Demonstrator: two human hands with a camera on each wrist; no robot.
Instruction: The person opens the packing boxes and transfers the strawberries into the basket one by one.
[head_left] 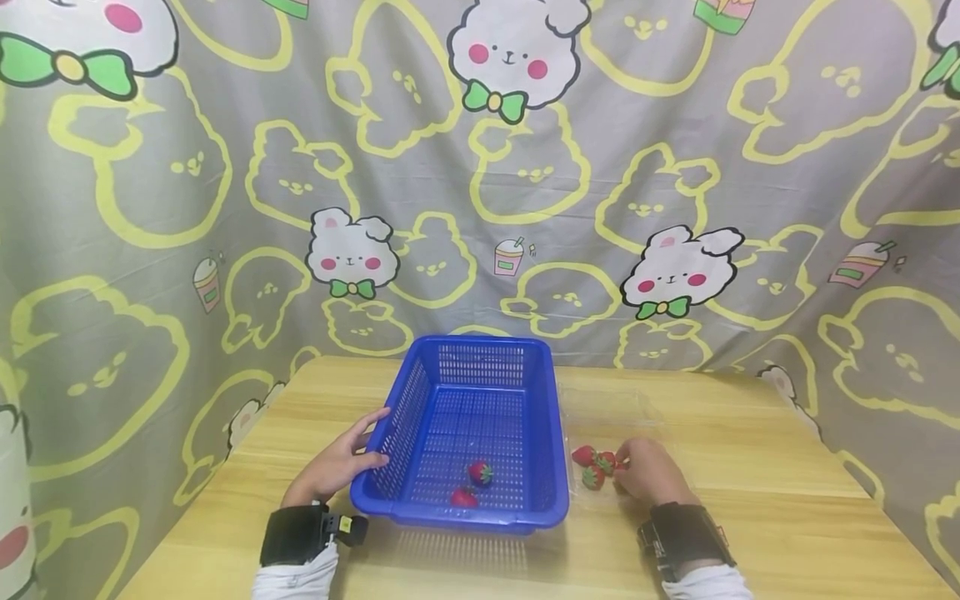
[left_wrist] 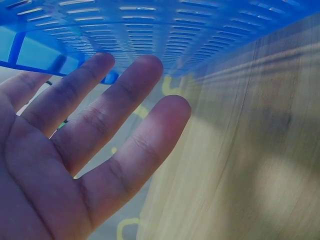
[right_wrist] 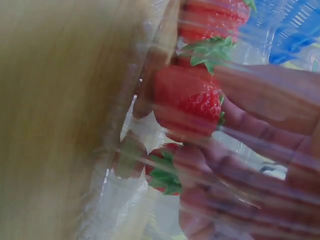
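A blue plastic basket (head_left: pixel 557 433) stands on the table with two red strawberries in it, one strawberry (head_left: pixel 480 473) a little behind the other strawberry (head_left: pixel 463 497). My left hand (head_left: pixel 337 458) rests against the basket's left wall, its fingers (left_wrist: pixel 142 142) spread and fairly straight. To the right of the basket, several strawberries (head_left: pixel 592 477) lie in a clear plastic container (head_left: pixel 611 408). Over that container, my right hand (head_left: pixel 654 473) pinches a strawberry (right_wrist: pixel 187 100) between thumb and fingers. Clear plastic partly veils the strawberries and fingers in the right wrist view.
The wooden table (head_left: pixel 765 467) runs back to a patterned curtain (head_left: pixel 525 183), which also hangs along both sides. The container sits close against the basket's right side. Each wrist wears a black strap (head_left: pixel 296 535).
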